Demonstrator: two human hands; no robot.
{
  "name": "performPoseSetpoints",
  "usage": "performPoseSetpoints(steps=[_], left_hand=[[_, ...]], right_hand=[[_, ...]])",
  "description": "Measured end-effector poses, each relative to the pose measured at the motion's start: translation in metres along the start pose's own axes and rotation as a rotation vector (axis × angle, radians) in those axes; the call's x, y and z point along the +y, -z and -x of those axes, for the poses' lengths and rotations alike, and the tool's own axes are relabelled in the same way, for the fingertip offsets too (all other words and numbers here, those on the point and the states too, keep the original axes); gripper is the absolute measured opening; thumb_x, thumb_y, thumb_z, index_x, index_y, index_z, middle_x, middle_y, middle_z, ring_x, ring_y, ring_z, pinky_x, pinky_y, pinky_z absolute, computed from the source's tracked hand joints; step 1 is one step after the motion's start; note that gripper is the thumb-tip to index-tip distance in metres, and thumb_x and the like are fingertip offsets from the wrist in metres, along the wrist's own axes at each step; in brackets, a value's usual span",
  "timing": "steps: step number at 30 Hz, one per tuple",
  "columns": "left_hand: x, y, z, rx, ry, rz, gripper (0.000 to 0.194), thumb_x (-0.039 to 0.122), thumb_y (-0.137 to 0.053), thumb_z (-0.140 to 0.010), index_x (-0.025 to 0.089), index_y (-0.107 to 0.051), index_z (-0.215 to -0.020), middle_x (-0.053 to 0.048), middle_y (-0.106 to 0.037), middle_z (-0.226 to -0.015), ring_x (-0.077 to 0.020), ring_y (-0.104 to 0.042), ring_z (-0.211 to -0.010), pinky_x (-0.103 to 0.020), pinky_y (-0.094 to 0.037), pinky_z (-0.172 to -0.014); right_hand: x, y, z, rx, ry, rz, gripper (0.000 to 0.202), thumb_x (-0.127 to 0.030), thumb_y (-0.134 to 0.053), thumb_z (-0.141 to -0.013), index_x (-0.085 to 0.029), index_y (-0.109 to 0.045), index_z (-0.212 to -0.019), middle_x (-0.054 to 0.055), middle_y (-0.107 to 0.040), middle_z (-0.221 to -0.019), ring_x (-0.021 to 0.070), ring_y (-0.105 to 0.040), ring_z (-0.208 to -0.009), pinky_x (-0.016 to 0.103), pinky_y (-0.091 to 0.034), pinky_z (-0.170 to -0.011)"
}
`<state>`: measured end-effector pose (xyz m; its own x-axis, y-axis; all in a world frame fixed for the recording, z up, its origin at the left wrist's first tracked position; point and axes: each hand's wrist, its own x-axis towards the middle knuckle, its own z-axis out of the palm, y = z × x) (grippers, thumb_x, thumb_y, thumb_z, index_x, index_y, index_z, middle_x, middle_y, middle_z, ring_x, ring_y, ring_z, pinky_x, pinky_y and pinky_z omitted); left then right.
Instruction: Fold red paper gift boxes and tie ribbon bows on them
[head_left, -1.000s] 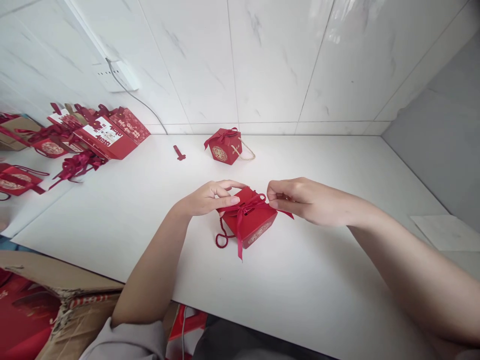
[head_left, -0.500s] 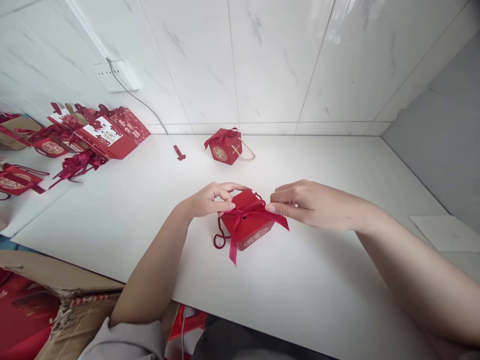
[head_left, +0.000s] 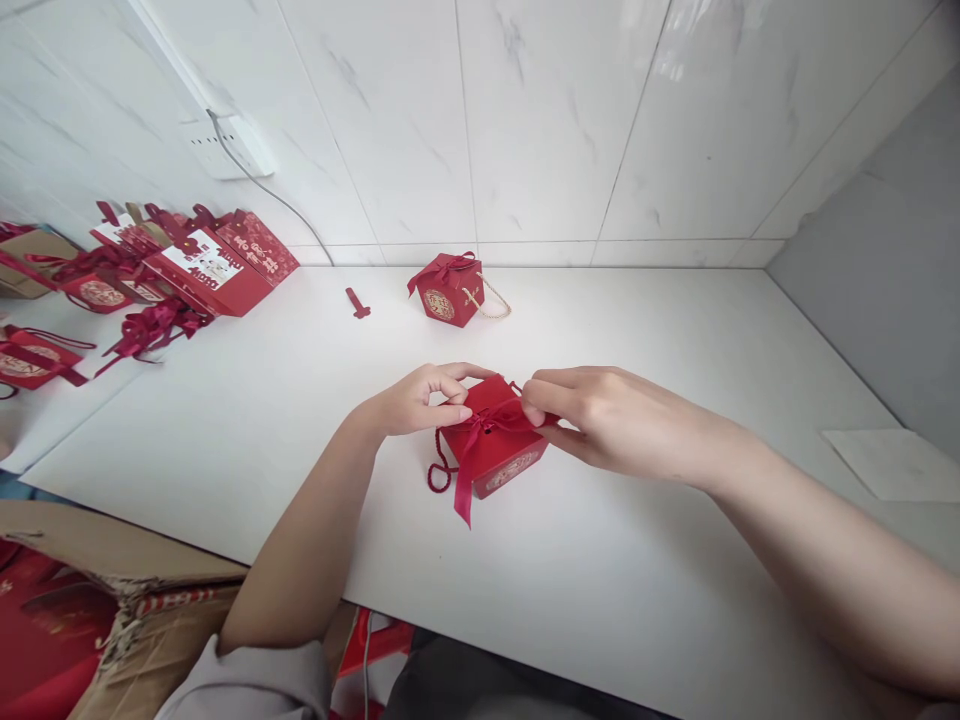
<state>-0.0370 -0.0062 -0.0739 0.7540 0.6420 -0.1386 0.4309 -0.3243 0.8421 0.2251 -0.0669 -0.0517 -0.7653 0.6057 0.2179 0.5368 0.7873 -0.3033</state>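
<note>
A small red gift box (head_left: 510, 455) sits on the white table in front of me, with a gold printed pattern on its front side. Across its top runs a dark red satin ribbon (head_left: 466, 470) tied in a bow, one tail hanging over the front. My left hand (head_left: 420, 400) is closed at the bow's left side, thumb on the ribbon and a finger reaching along the back of the lid. On the right, my right hand (head_left: 607, 420) pinches the ribbon's other side and hides part of it. A twisted dark red cord handle (head_left: 439, 476) loops out at the box's left.
Behind stands another red box (head_left: 450, 295) with a bow and gold cord. A small red tag (head_left: 358, 304) lies left of it. Several red boxes (head_left: 225, 270) and ribbons crowd the far left. An open cardboard carton (head_left: 150, 640) is below the table edge. White paper (head_left: 892, 465) lies right.
My right hand has shifted slightly left and turned over the ribbon, now covering the right tail that hung free. My left hand stays at the bow.
</note>
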Motion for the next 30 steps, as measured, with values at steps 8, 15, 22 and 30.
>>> performPoseSetpoints(steps=[8,15,22,30], left_hand=[[0.000,-0.001,-0.001,0.010,0.000,0.011,0.038,0.026,-0.061,-0.084,0.015,-0.049,-0.050,-0.008,-0.056,-0.138,-0.0284,-0.060,-0.113,-0.039,-0.048,-0.091],[0.001,-0.004,-0.001,0.019,-0.001,0.015,0.040,0.032,-0.061,-0.086,0.014,-0.049,-0.052,-0.009,-0.052,-0.143,-0.0266,-0.062,-0.107,-0.039,-0.050,-0.089],[0.001,-0.004,-0.002,0.027,-0.008,-0.023,0.041,0.037,-0.060,-0.088,0.014,-0.056,-0.054,-0.009,-0.055,-0.140,-0.0284,-0.059,-0.115,-0.040,-0.047,-0.096],[0.001,-0.004,-0.002,0.031,-0.027,0.005,0.041,0.040,-0.060,-0.089,0.015,-0.062,-0.056,-0.009,-0.056,-0.138,-0.0287,-0.058,-0.117,-0.041,-0.047,-0.097]], right_hand=[[-0.005,-0.001,0.000,0.123,0.134,0.176,0.023,-0.008,-0.037,-0.096,-0.019,-0.054,-0.084,0.003,-0.056,-0.079,0.0146,-0.044,-0.063,0.028,-0.035,-0.063],[-0.012,0.004,0.001,-0.100,-0.343,-0.191,0.044,-0.042,-0.028,-0.103,-0.021,-0.043,-0.067,-0.003,-0.048,-0.054,0.0111,-0.036,-0.044,0.027,-0.028,-0.046],[-0.013,0.003,-0.004,-0.284,-0.473,-0.587,0.047,-0.057,-0.044,-0.094,-0.019,-0.059,-0.070,0.001,-0.064,-0.061,0.0131,-0.059,-0.050,0.026,-0.040,-0.050],[-0.014,-0.003,-0.008,-0.227,-0.498,-0.461,0.038,-0.048,-0.049,-0.092,-0.020,-0.059,-0.070,0.000,-0.064,-0.061,0.0135,-0.057,-0.049,0.026,-0.038,-0.048]])
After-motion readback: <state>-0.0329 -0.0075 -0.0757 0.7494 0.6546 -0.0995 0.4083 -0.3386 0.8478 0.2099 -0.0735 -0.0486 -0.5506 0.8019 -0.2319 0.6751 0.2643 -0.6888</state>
